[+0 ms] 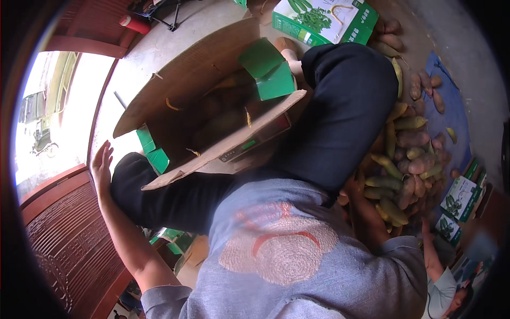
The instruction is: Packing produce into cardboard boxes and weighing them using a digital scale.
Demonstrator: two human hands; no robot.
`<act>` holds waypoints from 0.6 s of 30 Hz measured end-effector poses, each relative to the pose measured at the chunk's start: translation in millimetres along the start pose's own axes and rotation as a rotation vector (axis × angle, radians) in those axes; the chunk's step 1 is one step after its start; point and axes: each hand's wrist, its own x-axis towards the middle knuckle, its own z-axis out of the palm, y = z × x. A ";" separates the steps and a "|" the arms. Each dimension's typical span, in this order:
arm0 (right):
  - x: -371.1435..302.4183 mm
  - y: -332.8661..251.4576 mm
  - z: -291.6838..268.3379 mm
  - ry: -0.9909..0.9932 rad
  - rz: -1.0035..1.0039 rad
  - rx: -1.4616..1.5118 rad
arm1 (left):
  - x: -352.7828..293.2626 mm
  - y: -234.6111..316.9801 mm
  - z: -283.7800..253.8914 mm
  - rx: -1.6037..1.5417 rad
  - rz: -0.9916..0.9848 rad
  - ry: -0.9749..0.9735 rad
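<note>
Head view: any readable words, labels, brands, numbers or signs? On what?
Wording isn't copied out; print stands on:
White-green box: print on white face and green side.
Open carton, outer side: too small to read.
Right-hand boxes: too small to read.
Shirt: red, letter-like marks, too blurred to read.

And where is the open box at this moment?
In the head view, the open box is above and left of centre, between the left knee and the right knee, its left end near the left hand.
</note>
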 end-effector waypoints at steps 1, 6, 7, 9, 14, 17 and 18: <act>37.9 30.7 8.0 0.011 0.010 -0.020 | -0.5 -5.2 3.4 -0.006 0.004 -0.008; 42.7 59.7 -38.2 0.149 -0.281 0.450 | 8.1 40.1 14.7 0.029 0.128 0.049; 35.0 55.0 -72.6 0.147 -0.310 0.410 | -7.1 43.9 4.6 0.056 0.136 0.075; 17.2 66.9 -115.7 0.287 -0.124 1.029 | 3.0 63.9 13.0 0.089 0.234 0.070; -31.6 98.9 -277.8 0.714 0.039 1.109 | 27.1 115.0 28.7 0.075 0.436 0.012; -118.0 80.0 -378.6 0.887 -0.085 1.229 | 42.3 140.1 44.8 0.030 0.544 -0.051; -143.3 76.4 -405.8 0.930 -0.180 1.250 | 45.6 145.8 52.2 0.014 0.584 -0.083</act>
